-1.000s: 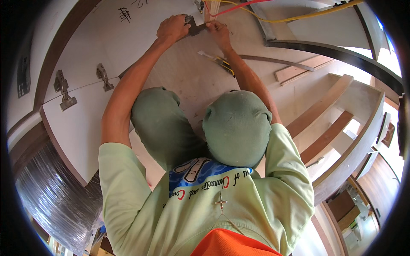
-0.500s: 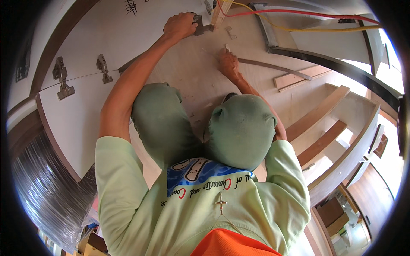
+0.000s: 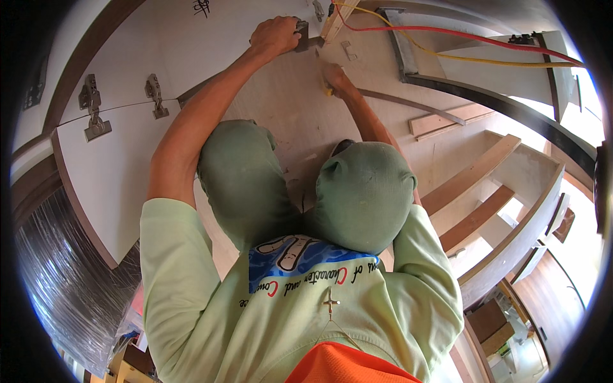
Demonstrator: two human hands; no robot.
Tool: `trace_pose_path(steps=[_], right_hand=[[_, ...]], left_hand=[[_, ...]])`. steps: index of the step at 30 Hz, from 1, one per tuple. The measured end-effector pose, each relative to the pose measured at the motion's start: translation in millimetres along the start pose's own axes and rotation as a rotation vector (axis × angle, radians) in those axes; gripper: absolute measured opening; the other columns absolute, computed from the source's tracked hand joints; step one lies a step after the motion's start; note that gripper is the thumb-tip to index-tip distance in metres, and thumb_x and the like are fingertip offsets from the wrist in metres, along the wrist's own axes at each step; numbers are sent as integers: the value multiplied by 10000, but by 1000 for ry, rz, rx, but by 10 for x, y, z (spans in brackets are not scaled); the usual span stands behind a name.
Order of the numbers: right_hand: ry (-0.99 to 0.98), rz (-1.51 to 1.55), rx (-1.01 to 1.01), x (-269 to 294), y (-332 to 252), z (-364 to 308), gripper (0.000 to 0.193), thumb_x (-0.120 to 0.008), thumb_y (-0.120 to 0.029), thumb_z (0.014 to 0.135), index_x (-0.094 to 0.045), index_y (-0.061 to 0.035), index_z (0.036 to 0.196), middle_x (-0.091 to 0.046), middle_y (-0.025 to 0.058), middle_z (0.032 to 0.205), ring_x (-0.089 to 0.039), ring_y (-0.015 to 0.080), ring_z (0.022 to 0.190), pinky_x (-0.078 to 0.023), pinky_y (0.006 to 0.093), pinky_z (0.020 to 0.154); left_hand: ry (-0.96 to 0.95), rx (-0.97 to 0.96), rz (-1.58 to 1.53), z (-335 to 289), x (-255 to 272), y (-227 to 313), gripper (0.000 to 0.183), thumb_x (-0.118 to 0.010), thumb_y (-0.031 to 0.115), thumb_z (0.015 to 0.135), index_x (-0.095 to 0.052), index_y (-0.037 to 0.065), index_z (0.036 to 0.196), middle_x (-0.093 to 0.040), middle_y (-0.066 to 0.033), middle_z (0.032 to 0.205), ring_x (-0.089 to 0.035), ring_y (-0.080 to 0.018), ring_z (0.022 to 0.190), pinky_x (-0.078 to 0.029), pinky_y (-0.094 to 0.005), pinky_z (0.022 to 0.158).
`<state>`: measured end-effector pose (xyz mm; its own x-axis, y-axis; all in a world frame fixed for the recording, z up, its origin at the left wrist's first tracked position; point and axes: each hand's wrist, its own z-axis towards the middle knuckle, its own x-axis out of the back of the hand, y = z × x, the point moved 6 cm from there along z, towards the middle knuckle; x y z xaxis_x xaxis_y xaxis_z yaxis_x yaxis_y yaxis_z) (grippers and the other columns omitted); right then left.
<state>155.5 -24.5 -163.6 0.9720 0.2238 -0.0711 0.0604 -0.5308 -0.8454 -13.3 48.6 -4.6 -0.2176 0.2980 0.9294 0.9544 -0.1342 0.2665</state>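
My left hand (image 3: 274, 35) is closed around a dark, block-like tool (image 3: 302, 36) at the far end of a white panel (image 3: 211, 51). A dark flat piece (image 3: 315, 43) runs from this tool toward a wooden post. My right hand (image 3: 336, 78) is closed on a slim tool (image 3: 329, 91) with a yellow part; its thin tip points toward the dark flat piece. Fingers hide most of that tool, so its kind is unclear. Both hands are over a pale wooden board (image 3: 268, 92), beyond my bent knees.
Metal hinges (image 3: 96, 108) are fixed on the white panels at left. A brown strip (image 3: 408, 104) lies right of my right hand. Red (image 3: 447, 33) and yellow (image 3: 440, 57) cables cross the upper right. Wooden slats (image 3: 476, 172) stand at right; plastic-wrapped material (image 3: 67, 281) is at lower left.
My right hand has shifted slightly left and turned, bringing the slim tool's yellow part into view. My left hand remains on the dark tool, almost unmoved.
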Motion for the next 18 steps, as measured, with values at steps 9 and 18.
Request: trace_pose_path(steps=[9, 18], right_hand=[[39, 146, -224, -46, -247, -119, 310, -426, -299, 1021, -526, -29, 908, -568, 92, 725, -568, 209, 559, -468, 366, 475], [13, 22, -261, -8, -388, -123, 314, -441, -312, 1003, -555, -29, 932, -578, 71, 761, -573, 190, 592, -485, 359, 514]], left_hand=[[17, -21, -8, -10, 16, 8, 293, -646, 309, 895, -654, 87, 1086, -701, -159, 986, -674, -346, 938, -531, -466, 832], [7, -34, -10, -19, 28, 18, 282, -650, 307, 895, -662, 67, 1041, -700, -160, 967, -678, -340, 916, -533, -463, 822]])
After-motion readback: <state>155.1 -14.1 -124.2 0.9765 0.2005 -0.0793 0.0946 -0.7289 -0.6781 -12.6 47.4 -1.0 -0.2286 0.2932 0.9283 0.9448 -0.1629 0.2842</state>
